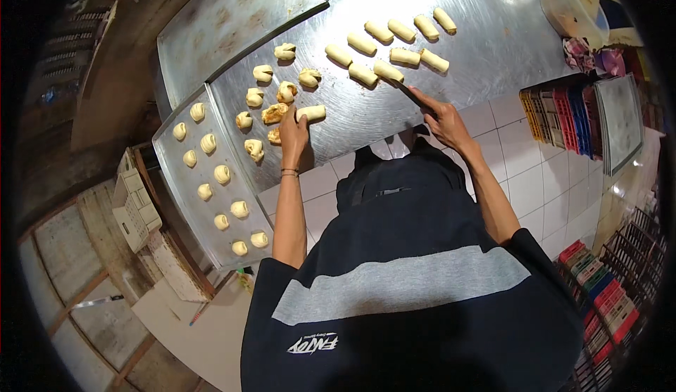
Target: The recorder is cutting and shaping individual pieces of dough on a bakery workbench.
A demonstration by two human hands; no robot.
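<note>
My left hand [294, 137] is closed at the left end of a pale dough roll [313, 112], thumb and finger about it, on the steel table. Right beside its fingers lies an opened dough piece [273, 113] showing orange-brown filling. Another filled piece [274, 136] is partly covered by that hand. My right hand [443, 121] grips a thin dark knife [407, 89], its tip close to a whole dough roll [389, 70]. Several more whole rolls [361, 43] lie in slanting rows beyond. Left of them sit several cut, folded dough pieces [263, 73].
A metal tray [184, 202] with several shaped dough pieces stands at the left. Behind it is a stained flat tray [239, 19]. A pale plastic tub [574, 12] stands at the far right. Stacked crates [556, 121] are beside the table's right end.
</note>
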